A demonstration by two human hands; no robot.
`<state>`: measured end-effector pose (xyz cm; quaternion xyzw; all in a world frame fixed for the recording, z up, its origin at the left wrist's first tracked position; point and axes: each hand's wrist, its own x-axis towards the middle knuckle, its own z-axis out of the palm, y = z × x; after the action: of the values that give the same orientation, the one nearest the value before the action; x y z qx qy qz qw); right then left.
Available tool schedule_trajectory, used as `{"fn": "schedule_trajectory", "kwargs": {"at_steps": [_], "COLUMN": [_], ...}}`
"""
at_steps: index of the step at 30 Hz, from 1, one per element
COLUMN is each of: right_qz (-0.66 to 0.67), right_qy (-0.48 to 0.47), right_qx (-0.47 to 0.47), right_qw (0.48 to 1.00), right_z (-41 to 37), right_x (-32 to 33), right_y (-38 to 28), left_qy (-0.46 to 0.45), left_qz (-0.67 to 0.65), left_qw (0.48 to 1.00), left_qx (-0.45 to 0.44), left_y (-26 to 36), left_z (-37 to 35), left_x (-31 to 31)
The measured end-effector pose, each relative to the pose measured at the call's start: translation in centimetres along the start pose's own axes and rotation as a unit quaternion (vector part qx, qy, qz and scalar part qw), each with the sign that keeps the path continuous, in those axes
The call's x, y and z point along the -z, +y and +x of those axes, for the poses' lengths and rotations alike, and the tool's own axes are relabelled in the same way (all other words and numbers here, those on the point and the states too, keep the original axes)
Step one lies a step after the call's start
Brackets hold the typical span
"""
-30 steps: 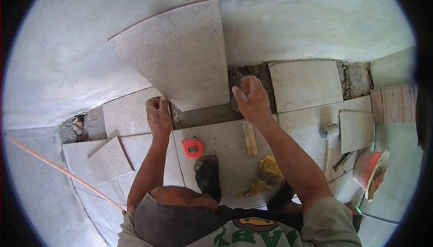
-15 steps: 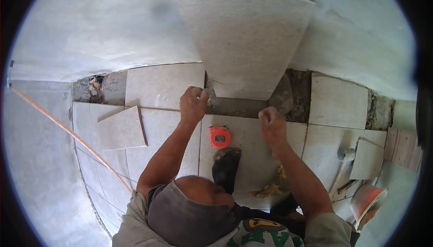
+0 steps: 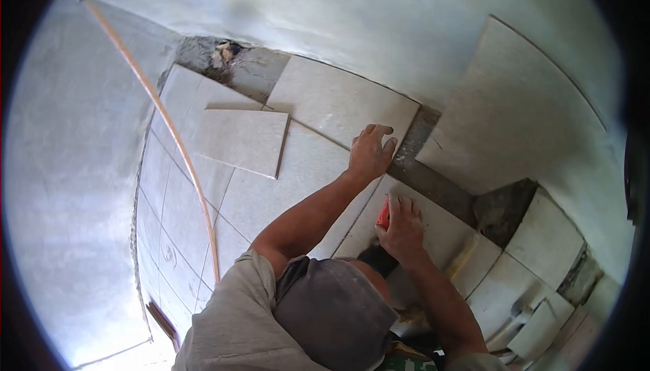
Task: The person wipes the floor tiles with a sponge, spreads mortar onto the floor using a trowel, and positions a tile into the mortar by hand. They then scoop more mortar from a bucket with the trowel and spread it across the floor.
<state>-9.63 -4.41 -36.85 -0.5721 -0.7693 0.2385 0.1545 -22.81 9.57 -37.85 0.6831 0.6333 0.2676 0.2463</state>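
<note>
Running down the left, a thin orange line (image 3: 169,124) edged the tiled floor (image 3: 176,215), and a loose tile (image 3: 240,141) lay flat on top of it. Right of that, the left hand (image 3: 371,151) rested palm down on a laid tile (image 3: 332,100) at the edge of the bare mortar strip (image 3: 433,175); its fingers (image 3: 379,131) were spread wide and held nothing. Just below, the right hand (image 3: 403,227) sat over the red tape measure (image 3: 384,213) on the floor. Its fingers (image 3: 407,204) curved across the case, but whether they had closed on it could not be told.

The tape measure looked small, light and hard-shelled, best taken around the sides of its case. No brand or marking on it could be read.

Farthest right, the big tile (image 3: 501,107) leaned against the wall (image 3: 352,12), its lower edge at the mortar strip. It seemed stiff, fairly heavy and brittle, likely to chip at a corner. It was probably best lifted with both hands on opposite edges. Its face carried no legible writing.
</note>
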Motion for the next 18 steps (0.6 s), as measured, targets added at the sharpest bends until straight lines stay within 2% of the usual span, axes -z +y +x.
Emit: {"fn": "schedule_trajectory", "kwargs": {"at_steps": [3,5,7,11,15,16,17,18], "right_qz": [0.024,0.073,0.095,0.143,0.133,0.133,0.133,0.130], "right_qy": [-0.036,0.005,-0.016,-0.063,-0.092,-0.088,-0.084,-0.086], "right_qx": [-0.002,0.065,0.077,0.108,0.119,0.128,0.134,0.121], "right_qw": [0.999,0.995,0.992,0.982,0.980,0.979,0.978,0.980], "right_z": [1.1,1.9,2.4,2.4,2.0,2.1,2.0,2.1], "right_x": [0.3,-0.4,-1.1,-3.1,-4.2,-4.5,-4.7,-4.4], "right_y": [-0.5,-2.0,-3.7,-6.1,-6.4,-6.3,-6.1,-5.9], "left_qy": [0.050,0.050,0.107,0.091,0.170,0.161,0.230,0.244], "left_qz": [0.066,0.056,0.128,0.210,0.343,0.371,0.325,0.294], "left_qw": [0.996,0.996,0.982,0.960,0.883,0.858,0.853,0.829], "left_qx": [0.014,0.041,0.087,0.163,0.271,0.317,0.337,0.407], "left_y": [-2.6,-5.0,-6.9,-12.2,-18.6,-19.8,-21.3,-22.9], "left_z": [0.2,0.4,0.0,-1.6,-4.2,-4.9,-5.9,-6.9], "left_x": [1.4,2.3,3.9,7.5,10.8,11.9,12.4,13.1]}}
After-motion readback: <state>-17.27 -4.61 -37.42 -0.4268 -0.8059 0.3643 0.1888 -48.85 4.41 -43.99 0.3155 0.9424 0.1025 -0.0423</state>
